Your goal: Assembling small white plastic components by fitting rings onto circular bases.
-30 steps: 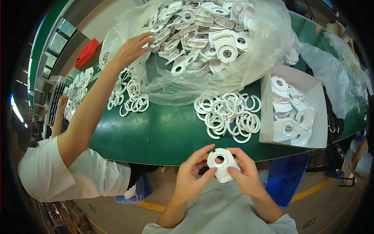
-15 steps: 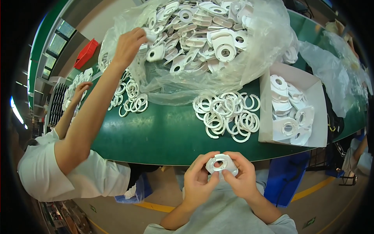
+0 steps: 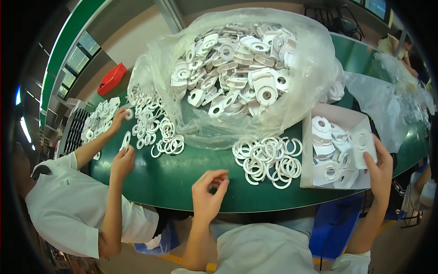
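My right hand (image 3: 382, 170) is clamped, thumb and fingers, on a white part (image 3: 364, 147); the part's blurred, and I can't see the fingers behind it. It's over the right side of the white box (image 3: 307, 157), with similar pieces (image 3: 329, 155) just left of the grip. Farther left: white rings (image 3: 268, 162), heaped, many overlapped. Beyond them, left hand (image 3: 210, 192), fingers curled; can't tell if the tips meet. Co-worker (image 3: 82, 201) far left, cut off by the dark rim.
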`<state>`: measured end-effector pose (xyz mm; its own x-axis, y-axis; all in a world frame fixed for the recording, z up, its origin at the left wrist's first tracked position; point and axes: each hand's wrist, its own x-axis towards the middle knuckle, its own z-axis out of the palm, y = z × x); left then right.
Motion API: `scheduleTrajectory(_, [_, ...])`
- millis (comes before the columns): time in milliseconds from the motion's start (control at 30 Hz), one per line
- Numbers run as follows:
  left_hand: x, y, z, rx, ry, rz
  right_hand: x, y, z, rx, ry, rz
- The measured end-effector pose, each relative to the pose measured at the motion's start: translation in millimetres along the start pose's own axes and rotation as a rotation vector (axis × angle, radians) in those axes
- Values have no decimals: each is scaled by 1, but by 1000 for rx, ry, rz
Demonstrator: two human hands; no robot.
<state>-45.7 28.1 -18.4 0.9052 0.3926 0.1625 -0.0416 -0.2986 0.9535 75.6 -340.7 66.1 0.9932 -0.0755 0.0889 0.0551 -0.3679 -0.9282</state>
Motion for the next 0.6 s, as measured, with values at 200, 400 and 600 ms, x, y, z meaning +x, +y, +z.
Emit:
scheduleTrajectory(200, [104, 25, 47, 315, 31, 268, 22, 18, 2, 10, -212, -213])
scheduleTrajectory(400, [175, 26, 82, 769, -74, 833, 39, 31, -35, 182, 399, -529])
scheduleTrajectory(600, [186, 37, 97, 719, -104, 901, 124, 66, -125, -462, 322, -276])
